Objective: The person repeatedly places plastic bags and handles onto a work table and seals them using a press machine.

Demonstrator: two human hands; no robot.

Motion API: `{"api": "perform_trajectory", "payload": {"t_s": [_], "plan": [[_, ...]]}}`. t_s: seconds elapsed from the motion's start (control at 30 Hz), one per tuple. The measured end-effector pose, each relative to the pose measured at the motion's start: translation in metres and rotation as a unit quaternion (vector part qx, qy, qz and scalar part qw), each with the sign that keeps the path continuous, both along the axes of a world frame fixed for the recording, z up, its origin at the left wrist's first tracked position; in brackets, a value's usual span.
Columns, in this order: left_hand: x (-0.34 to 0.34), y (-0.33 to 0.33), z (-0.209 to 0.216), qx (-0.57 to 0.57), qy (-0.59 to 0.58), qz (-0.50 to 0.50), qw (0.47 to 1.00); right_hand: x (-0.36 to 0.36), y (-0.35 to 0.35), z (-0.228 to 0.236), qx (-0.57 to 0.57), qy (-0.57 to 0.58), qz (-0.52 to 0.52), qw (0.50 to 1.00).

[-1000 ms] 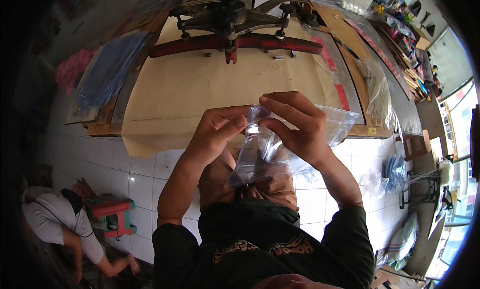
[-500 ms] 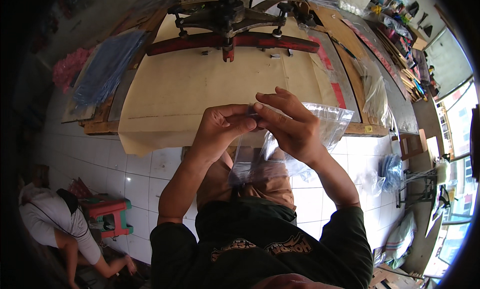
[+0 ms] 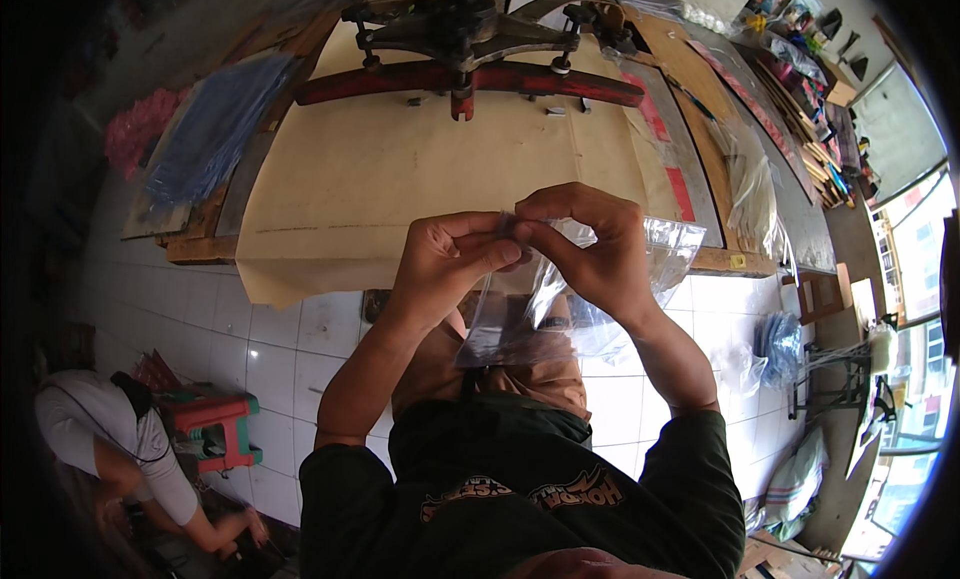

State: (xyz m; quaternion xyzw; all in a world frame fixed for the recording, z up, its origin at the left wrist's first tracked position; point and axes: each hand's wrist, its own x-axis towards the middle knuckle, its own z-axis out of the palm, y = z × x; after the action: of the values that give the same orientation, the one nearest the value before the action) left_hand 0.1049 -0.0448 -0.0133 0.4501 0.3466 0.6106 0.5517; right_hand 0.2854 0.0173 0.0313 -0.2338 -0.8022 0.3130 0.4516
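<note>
A clear plastic sheet or bag (image 3: 530,329) hangs between my arms at the front edge of the worktable, over my lap. My left hand (image 3: 447,259) pinches its upper edge between thumb and forefinger. Close against it, my right hand (image 3: 595,241) pinches the same spot with thumb and fingertips. The plastic spreads out to the right behind my right hand and wrist. Beyond both hands lies a tan paper cover (image 3: 420,179) on the table. Above it stands a machine head with a long red bar (image 3: 400,83).
Blue plastic sheets (image 3: 215,129) and a pink bundle (image 3: 140,134) lie at the left. Small dark metal pieces (image 3: 555,111) rest near the red bar. Clear plastic strips (image 3: 750,184) hang over the table's right side. Another person (image 3: 125,449) bends beside a red and green stool (image 3: 210,424).
My right fingers, raised and spread before, have closed into a pinch on the plastic edge beside my left fingertips. The person at lower left has shifted slightly.
</note>
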Motion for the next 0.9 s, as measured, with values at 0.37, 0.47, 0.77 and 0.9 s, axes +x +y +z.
{"api": "perform_trajectory", "payload": {"t_s": [0.37, 0.47, 0.77, 0.9], "plan": [[-0.001, 0.000, -0.001, 0.001, 0.020, 0.026, 0.999, -0.005, -0.001, 0.003, -0.033, -0.015, -0.018, 0.999], [0.000, -0.001, -0.002, -0.001, 0.026, 0.040, 0.999, -0.005, 0.000, 0.004, -0.036, -0.032, -0.025, 0.998], [0.000, -0.008, -0.014, 0.031, 0.006, 0.057, 0.998, 0.010, 0.009, 0.021, -0.117, -0.165, 0.028, 0.979], [0.003, -0.010, -0.018, 0.060, -0.025, 0.050, 0.997, 0.009, 0.007, 0.022, -0.192, -0.138, 0.029, 0.971]]}}
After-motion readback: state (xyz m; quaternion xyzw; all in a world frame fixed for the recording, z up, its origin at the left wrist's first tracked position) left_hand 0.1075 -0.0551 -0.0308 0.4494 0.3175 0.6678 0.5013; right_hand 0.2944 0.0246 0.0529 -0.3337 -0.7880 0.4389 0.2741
